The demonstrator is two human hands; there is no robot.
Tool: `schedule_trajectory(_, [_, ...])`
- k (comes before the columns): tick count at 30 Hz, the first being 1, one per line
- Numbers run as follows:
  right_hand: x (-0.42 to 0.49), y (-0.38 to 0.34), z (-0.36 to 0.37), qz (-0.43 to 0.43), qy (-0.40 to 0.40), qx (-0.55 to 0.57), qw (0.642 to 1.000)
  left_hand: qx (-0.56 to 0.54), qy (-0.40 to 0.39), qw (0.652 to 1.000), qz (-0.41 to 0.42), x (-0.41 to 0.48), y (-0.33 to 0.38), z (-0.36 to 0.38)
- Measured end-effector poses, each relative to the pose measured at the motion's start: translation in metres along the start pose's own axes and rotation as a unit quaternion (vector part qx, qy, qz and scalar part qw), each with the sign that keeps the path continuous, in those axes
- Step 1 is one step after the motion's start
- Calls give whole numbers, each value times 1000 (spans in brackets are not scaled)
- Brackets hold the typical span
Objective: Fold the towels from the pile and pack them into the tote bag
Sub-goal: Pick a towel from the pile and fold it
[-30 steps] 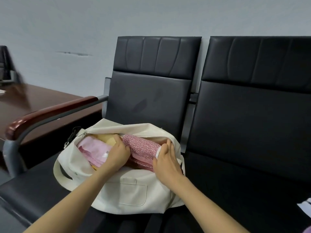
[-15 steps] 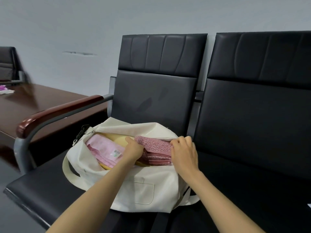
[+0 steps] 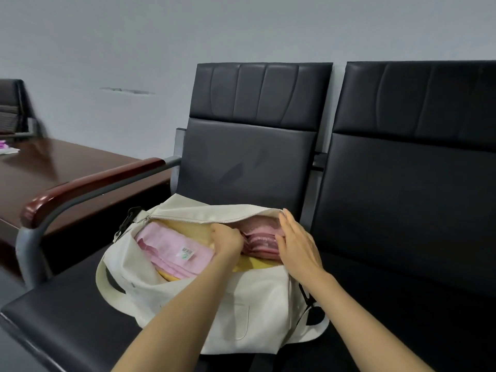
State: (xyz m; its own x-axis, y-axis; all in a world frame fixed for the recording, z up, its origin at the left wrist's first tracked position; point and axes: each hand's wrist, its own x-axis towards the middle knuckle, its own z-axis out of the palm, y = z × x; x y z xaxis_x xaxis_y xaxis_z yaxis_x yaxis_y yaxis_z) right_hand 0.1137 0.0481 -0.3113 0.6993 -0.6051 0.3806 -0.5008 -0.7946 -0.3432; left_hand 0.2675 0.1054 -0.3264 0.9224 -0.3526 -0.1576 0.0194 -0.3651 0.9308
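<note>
So the dusty-pink towel (image 3: 261,238) has sunk deeper into the tote bag (image 3: 241,304), basically packed. The left hand (image 3: 228,240) seems to pinch it, and the right hand (image 3: 298,248) has gone flat against it.

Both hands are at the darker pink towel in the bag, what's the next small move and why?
Probably press the dark pink towel down flat: left hand grips its left end, right hand lies flat against its right end, near the open zip of the tote bag.
</note>
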Motion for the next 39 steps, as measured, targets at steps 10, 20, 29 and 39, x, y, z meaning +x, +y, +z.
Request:
schedule_trajectory(10, [-6, 24, 0, -65, -86, 15, 994, 319, -128, 904, 253, -35, -9, -45])
schedule_trajectory(20, [4, 24, 10, -39, -84, -46, 995, 575, -137, 697, 406, 36, -21, -48])
schedule_trajectory(29, [-4, 21, 5, 100, 3, 229, 968, 462, -172, 809, 321, 25, 4, -48])
schedule_trajectory(39, [-115, 63, -101, 161, 5, 201, 966, 296, -243, 841, 382, -145, 29, -20])
